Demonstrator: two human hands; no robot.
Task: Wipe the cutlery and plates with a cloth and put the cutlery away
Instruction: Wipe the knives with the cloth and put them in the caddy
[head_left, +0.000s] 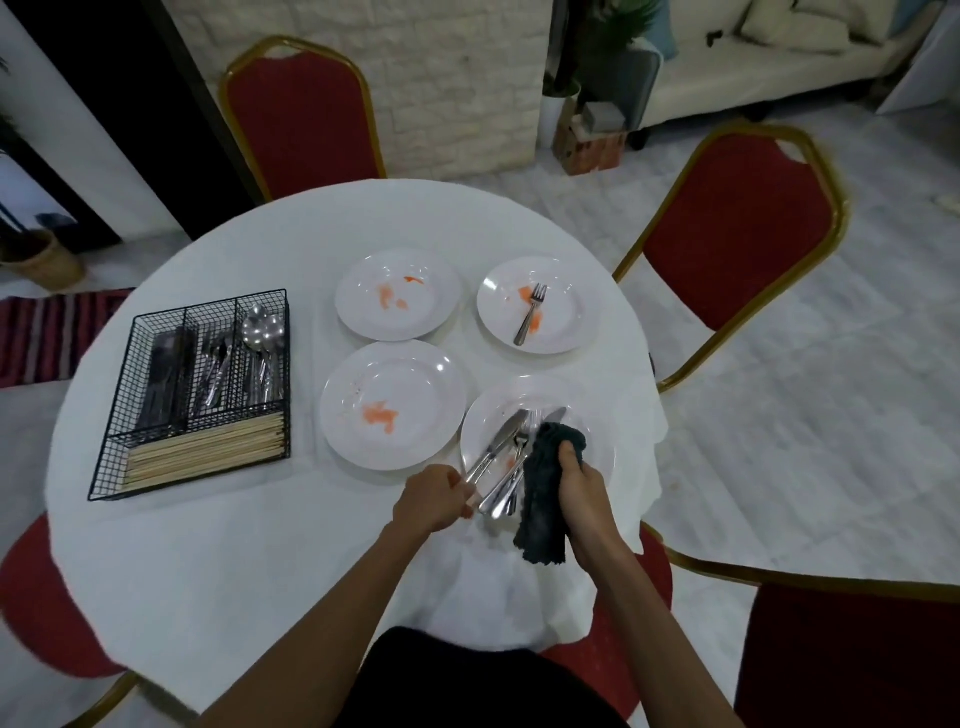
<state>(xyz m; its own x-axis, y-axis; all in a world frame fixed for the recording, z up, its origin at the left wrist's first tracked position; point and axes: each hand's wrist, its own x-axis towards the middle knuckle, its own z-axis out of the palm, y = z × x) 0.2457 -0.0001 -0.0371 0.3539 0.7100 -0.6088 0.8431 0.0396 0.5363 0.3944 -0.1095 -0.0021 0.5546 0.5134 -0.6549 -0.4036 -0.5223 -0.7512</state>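
Note:
Several white plates lie on the round white table (234, 545). On the nearest plate (597, 447) my left hand (434, 499) grips the handle of a knife (498, 441). More cutlery (506, 491) lies beside it. My right hand (579, 480) holds a dark cloth (545, 499) pressed against that cutlery. The far right plate (566, 327) carries a fork (531, 313) and orange smears. The far left plate (397, 296) and the middle plate (392, 405) are smeared orange too. A black wire caddy (195, 389) at the left holds spoons, other cutlery and chopsticks.
Red chairs with gold frames ring the table: one at the back (304, 117), one at the right (737, 244), one near right (852, 654), one at near left (36, 597). A striped rug (47, 332) lies on the floor at the left.

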